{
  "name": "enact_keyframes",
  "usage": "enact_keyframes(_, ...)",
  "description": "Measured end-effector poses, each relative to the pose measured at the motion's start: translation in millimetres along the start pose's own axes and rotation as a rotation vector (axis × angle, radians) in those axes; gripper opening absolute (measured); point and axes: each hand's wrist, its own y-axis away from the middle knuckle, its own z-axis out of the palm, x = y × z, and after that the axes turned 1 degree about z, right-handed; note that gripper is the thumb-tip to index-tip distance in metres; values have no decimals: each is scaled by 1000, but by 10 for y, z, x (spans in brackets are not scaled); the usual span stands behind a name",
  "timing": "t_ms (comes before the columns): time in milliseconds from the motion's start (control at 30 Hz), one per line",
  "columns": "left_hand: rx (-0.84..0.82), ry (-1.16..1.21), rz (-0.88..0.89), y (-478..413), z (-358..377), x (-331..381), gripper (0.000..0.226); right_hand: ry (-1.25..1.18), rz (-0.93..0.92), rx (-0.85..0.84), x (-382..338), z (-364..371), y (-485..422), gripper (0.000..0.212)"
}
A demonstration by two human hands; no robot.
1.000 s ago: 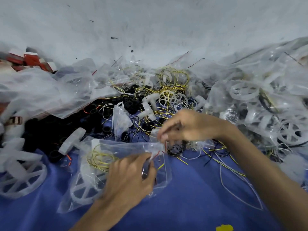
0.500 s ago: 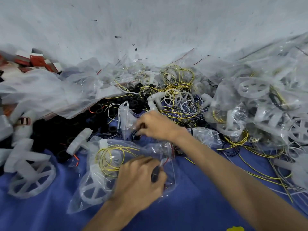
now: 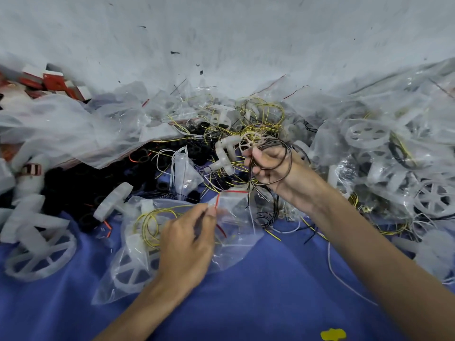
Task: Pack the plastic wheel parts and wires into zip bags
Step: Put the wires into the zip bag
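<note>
Head view: everything sits on a blue cloth [image 3: 270, 291] that runs up to a scuffed grey-white wall [image 3: 221, 33] across the top of the frame. The left hand [image 3: 187, 244], low centre, pinches the red-striped mouth of a clear zip bag [image 3: 236, 215] lying on the cloth. A white wheel [image 3: 133, 271] and a yellow wire coil [image 3: 147, 222] are already inside it. The right hand [image 3: 273, 168], just right of centre, has its fingers curled round a loop of black wire [image 3: 286, 156], held above the bag's mouth. Filled bags [image 3: 381, 143] pile up at the right edge. Loose black rings [image 3: 81, 180] and a bare white wheel [image 3: 41, 257] sit at the left (pretty messy). Red-and-white boxes [image 3: 54, 81] are in the upper left.
</note>
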Motion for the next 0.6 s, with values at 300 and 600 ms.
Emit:
enact_keyframes(300, 132, 149, 45, 9, -18, 76, 36, -133, -14, 52, 34, -64, 140, 12)
enact_keyframes(600, 167, 31, 151, 98, 35, 133, 29, 505, -11, -152, 290, 193, 404, 8)
